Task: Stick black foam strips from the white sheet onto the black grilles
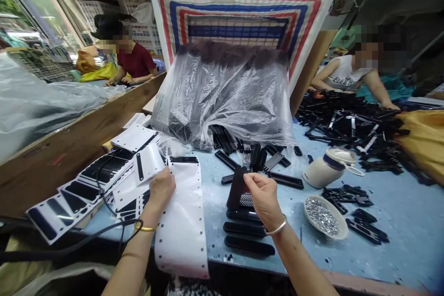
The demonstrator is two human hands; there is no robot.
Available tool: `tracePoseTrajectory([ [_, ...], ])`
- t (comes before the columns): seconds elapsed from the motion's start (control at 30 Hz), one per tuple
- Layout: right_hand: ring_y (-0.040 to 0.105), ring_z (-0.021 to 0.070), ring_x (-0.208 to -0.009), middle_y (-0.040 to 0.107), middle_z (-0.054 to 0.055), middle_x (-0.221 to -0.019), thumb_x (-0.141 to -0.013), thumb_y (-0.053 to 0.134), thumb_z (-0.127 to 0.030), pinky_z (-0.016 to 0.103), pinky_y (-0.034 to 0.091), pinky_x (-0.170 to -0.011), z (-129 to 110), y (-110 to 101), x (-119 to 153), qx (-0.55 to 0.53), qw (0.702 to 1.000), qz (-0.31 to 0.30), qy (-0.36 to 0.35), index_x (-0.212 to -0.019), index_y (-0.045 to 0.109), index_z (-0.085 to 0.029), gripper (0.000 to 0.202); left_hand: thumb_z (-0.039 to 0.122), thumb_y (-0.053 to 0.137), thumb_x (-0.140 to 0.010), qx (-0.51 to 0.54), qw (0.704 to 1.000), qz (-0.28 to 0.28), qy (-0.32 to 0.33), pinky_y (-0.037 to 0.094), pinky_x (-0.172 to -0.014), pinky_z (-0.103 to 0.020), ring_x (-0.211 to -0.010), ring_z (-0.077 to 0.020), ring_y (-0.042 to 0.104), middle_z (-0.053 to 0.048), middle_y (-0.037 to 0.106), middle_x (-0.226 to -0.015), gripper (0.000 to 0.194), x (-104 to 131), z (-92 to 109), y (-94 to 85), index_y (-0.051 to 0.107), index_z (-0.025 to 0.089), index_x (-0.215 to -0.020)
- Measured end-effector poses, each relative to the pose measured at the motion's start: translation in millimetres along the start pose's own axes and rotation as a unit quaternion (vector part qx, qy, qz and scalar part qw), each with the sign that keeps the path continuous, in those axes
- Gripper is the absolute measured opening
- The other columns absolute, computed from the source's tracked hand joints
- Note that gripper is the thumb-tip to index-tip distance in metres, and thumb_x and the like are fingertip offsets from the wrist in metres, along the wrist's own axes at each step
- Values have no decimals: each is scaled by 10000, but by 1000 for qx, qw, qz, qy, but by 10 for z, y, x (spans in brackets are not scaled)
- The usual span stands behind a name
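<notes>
My left hand (162,189) is closed on a long white backing sheet (182,226) with dark dots along its edges; it hangs over the table's front edge. A smaller white piece with a black slot shape (147,165) stands just above that hand. Between the thumb and fingers of my right hand (264,194) is a flat black strip (236,188), held upright and tilted. Behind it shows a part with a perforated surface (246,200). Glossy black elongated pieces (249,246) lie in a row below my right hand.
White sheets with black shapes (93,171) and a black cord (79,247) lie left. Clear plastic (236,97) covers dark parts behind. Right are a bowl of silvery bits (324,217), a white flask (324,169) and black part piles. Two people (137,62) sit beyond.
</notes>
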State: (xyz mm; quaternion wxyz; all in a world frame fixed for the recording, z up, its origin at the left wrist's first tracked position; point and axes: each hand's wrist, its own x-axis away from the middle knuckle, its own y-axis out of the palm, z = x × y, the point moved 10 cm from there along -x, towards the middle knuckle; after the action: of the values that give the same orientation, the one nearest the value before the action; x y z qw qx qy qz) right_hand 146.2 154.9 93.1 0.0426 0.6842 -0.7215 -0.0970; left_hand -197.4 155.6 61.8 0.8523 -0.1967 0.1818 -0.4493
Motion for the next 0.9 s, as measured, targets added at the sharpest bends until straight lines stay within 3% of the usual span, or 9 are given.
tracePoseTrajectory([
  [0.1,548,139,-476,606,8,-531,-757,655,-472,258,464,-461,106,168,8,71,997,-42,-6,-632,656,-147,348,151,572,-659,-68,996,37,46,400,-799,-380,-958,-332,573,-135,648,-808,142,44,154,-101,613,150,-795],
  [0.2,509,125,-464,562,-5,-504,-805,583,-430,236,420,-447,131,416,64,149,984,-82,-44,-615,637,-152,341,242,611,-722,-81,990,60,96,425,-741,-341,-792,-261,603,-113,665,-785,157,280,359,-148,644,151,-846],
  [0.3,478,111,-458,536,-13,-486,-850,517,-346,219,376,-442,135,737,213,230,958,-130,-112,-590,609,-166,329,452,628,-760,101,992,-69,22,387,-487,-247,-459,-141,523,-36,605,-532,315,581,307,152,594,173,-618],
  [0.4,497,117,-490,565,9,-533,-891,453,-271,229,397,-484,161,1093,494,293,912,-197,-208,-596,585,-175,337,593,592,-752,282,929,-210,-118,250,-331,-206,-279,-86,404,-10,527,-380,500,955,160,557,515,169,-499],
  [0.5,538,137,-541,596,38,-600,-914,386,-216,244,429,-529,194,1305,770,311,873,-241,-287,-661,588,-174,326,549,668,-694,332,894,-258,-156,247,-322,-191,-281,-83,428,-14,538,-383,473,1177,51,651,513,154,-486],
  [0.6,576,148,-550,622,46,-609,-927,392,-246,251,456,-533,206,1214,733,294,898,-203,-258,-691,609,-174,329,529,581,-748,265,917,-263,-137,288,-338,-206,-314,-110,476,-37,594,-454,412,1223,-138,522,531,165,-563],
  [0.7,641,171,-572,680,50,-628,-908,487,-349,264,507,-537,186,873,491,234,956,-112,-139,-730,654,-172,302,480,478,-805,91,976,-186,-67,288,-360,-222,-324,-116,459,-23,568,-443,382,1073,-309,195,479,199,-546],
  [0.77,675,196,-605,722,67,-695,-877,544,-412,289,546,-545,116,636,397,182,978,-62,-78,-801,679,-164,292,416,505,-796,22,990,-133,-33,318,-426,-229,-402,-129,492,-11,532,-444,363,953,-358,17,430,210,-507],
  [0.9,696,216,-666,744,93,-792,-850,593,-422,330,581,-603,-96,387,438,178,981,-48,-67,-859,708,-160,287,275,559,-755,-73,994,-78,1,342,-551,-271,-579,-198,565,-35,523,-510,286,751,-405,-133,425,203,-512],
])
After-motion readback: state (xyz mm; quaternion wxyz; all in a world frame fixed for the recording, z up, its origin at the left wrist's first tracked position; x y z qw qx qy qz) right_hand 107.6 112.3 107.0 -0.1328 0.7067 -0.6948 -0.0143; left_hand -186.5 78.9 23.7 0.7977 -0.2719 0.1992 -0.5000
